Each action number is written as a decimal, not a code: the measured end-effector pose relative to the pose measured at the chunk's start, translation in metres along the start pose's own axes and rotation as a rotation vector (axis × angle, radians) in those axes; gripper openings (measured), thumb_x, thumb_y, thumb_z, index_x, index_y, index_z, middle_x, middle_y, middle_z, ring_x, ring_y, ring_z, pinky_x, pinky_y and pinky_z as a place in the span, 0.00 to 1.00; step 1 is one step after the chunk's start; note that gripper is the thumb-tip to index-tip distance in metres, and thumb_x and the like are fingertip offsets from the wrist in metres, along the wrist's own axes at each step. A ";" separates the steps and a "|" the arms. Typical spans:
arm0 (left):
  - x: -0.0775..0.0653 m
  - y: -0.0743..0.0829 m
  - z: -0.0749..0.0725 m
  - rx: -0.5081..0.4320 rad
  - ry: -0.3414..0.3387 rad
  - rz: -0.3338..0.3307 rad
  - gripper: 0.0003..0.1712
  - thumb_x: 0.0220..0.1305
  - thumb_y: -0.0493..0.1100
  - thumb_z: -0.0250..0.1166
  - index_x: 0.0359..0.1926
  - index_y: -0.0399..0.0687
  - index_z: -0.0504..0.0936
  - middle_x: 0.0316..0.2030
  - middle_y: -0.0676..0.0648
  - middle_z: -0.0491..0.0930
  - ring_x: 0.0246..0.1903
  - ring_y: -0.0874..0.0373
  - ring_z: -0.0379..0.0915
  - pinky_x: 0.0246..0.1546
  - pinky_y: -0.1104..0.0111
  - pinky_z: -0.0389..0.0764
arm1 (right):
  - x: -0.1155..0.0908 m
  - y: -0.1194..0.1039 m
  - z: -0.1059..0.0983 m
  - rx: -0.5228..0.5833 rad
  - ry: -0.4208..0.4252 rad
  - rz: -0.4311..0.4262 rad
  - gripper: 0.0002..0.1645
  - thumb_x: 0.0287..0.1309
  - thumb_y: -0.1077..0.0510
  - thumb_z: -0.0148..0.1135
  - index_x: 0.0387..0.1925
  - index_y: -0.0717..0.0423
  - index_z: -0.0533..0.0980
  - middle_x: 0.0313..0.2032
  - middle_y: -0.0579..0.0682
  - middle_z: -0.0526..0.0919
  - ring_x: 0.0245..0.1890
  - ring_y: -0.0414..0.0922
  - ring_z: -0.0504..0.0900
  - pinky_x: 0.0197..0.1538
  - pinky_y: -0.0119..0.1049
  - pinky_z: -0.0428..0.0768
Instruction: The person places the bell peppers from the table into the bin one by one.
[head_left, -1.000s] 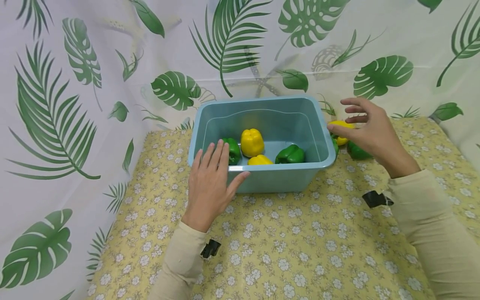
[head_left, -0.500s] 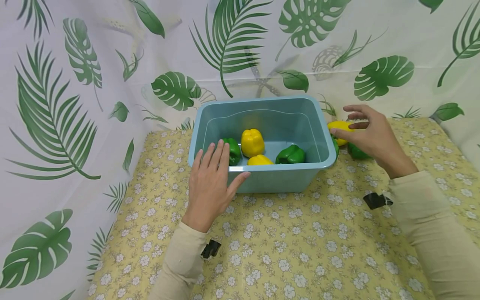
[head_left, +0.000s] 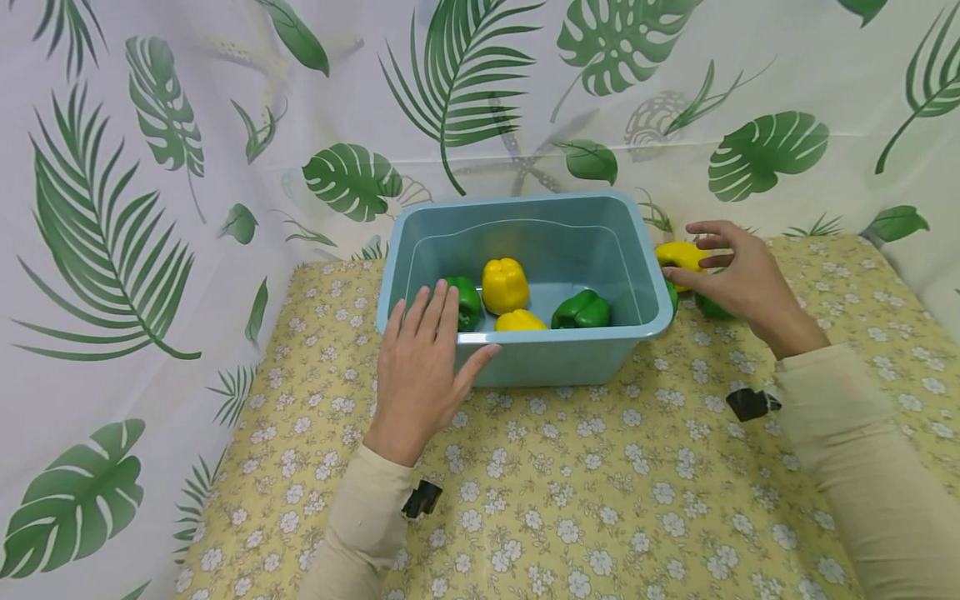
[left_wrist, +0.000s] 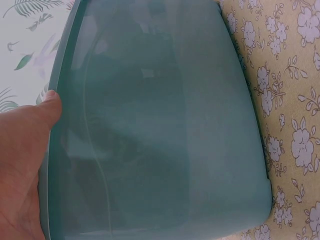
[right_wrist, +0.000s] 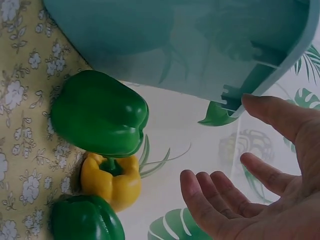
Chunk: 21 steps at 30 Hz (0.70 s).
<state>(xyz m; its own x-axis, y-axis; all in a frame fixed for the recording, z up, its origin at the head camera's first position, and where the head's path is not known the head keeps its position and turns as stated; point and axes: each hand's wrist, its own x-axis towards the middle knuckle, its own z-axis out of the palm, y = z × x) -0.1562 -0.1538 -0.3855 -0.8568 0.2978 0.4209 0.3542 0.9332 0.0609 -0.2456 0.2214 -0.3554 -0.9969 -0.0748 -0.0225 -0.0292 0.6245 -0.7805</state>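
My left hand [head_left: 416, 383] rests on the front rim of a blue plastic bin [head_left: 547, 360], its fingers straight over the edge. In the left wrist view, the thumb [left_wrist: 51, 102] lies at the rim. Inside the bin are a green bell pepper [head_left: 582, 309], an upright yellow bell pepper [head_left: 505, 286], another yellow one [head_left: 520, 320] and a green one [head_left: 469, 302] partly behind my fingers. Right of the bin, my right hand [head_left: 742, 275] hovers with fingers spread and nothing in its grasp. Below it lie a yellow bell pepper [right_wrist: 112, 182] and two green ones [right_wrist: 100, 112].
A yellow flowered cloth [head_left: 525, 475] covers the table. White leaf-printed sheeting [head_left: 480, 108] hangs close behind the bin and along the left side. The outside peppers sit close together against the bin's right end, near the back sheeting.
My right hand has lowered slightly toward the peppers right of the bin. The left hand, the bin and the peppers have stayed in place.
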 end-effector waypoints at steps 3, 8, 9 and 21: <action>0.000 0.000 0.000 0.000 0.007 0.004 0.50 0.70 0.69 0.56 0.77 0.37 0.59 0.74 0.38 0.62 0.73 0.43 0.58 0.76 0.50 0.51 | 0.001 0.003 0.002 0.000 -0.013 0.006 0.47 0.65 0.48 0.68 0.77 0.59 0.58 0.69 0.72 0.62 0.61 0.68 0.69 0.55 0.60 0.75; 0.000 0.000 0.000 0.001 0.009 0.004 0.50 0.70 0.69 0.57 0.77 0.37 0.60 0.74 0.38 0.62 0.73 0.43 0.58 0.76 0.50 0.51 | 0.003 0.009 0.005 -0.004 -0.030 0.029 0.47 0.66 0.48 0.67 0.77 0.60 0.57 0.70 0.74 0.60 0.62 0.70 0.67 0.56 0.65 0.74; 0.000 0.000 0.000 0.000 0.008 0.003 0.50 0.70 0.69 0.57 0.76 0.37 0.60 0.74 0.38 0.62 0.73 0.43 0.58 0.76 0.50 0.51 | 0.004 0.011 0.005 -0.004 -0.033 0.035 0.48 0.66 0.48 0.67 0.77 0.60 0.57 0.70 0.75 0.60 0.62 0.70 0.67 0.56 0.65 0.74; 0.000 0.000 0.000 0.006 -0.009 -0.004 0.51 0.70 0.70 0.56 0.77 0.37 0.59 0.74 0.38 0.62 0.74 0.44 0.57 0.77 0.51 0.49 | 0.007 0.021 0.011 0.000 -0.049 0.058 0.47 0.66 0.47 0.67 0.77 0.62 0.57 0.69 0.75 0.60 0.62 0.70 0.67 0.57 0.64 0.75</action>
<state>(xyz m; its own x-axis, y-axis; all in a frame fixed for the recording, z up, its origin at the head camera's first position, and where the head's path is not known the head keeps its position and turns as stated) -0.1561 -0.1541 -0.3850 -0.8615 0.2960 0.4125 0.3486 0.9355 0.0568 -0.2528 0.2257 -0.3790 -0.9922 -0.0768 -0.0982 0.0282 0.6291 -0.7768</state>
